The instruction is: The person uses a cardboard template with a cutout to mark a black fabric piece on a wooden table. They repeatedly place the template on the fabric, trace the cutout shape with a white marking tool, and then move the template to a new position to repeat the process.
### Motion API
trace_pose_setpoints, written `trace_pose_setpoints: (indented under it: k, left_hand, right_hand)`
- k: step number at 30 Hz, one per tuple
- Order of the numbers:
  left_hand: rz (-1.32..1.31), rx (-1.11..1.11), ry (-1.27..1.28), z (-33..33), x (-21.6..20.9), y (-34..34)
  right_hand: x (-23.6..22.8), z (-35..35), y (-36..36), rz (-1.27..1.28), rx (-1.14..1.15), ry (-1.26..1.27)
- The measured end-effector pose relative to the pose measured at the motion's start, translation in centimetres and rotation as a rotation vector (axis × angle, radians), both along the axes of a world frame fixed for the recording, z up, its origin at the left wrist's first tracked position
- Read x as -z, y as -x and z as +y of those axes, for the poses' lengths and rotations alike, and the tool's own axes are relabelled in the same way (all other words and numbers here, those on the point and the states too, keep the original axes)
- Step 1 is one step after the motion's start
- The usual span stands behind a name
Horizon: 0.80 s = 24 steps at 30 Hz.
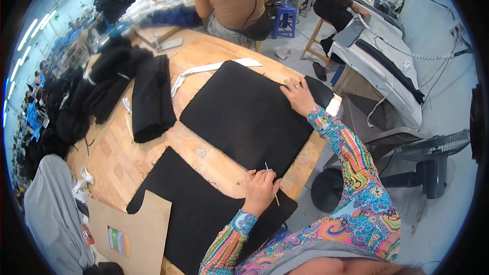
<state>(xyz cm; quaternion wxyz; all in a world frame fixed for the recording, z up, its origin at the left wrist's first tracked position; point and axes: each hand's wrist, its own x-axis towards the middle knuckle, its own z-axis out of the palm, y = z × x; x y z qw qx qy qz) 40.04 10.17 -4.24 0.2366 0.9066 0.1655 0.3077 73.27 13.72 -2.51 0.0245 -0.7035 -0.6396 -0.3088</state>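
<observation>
A black fabric panel (244, 117) lies flat on the wooden table in front of me. My left hand (261, 189) is closed around a slim white pen (277, 200) with a blue end, at the near edge of this panel. My right hand (299, 95) rests on the panel's far right edge, fingers stretched out, beside a smaller black fabric piece (319, 90). Another black cut panel (188, 198) is spread closer to me, partly under my left forearm. On its left corner sits a tan cardboard pattern (145, 224) with a rectangular cutout.
Folded black fabric (153, 97) and a dark heap (56, 117) occupy the table's left side. A white strip (219, 67) lies behind the panel. Grey cloth (56, 214) hangs at lower left. A fan (433, 163) stands right; a person (229, 0) sits beyond the table.
</observation>
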Motion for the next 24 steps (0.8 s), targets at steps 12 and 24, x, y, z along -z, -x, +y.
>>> trace_pose_setpoints:
  k: [12,24]
  left_hand:
    - [-0.429,-1.209,0.482,-1.5,-3.5,27.6]
    - [-0.096,-0.48,0.241,-11.9,-2.0,25.5]
  right_hand:
    - [-0.9,0.7,30.4,0.838,-0.791,0.204]
    - [3.4,7.8,35.1,0.761,-0.7,0.174]
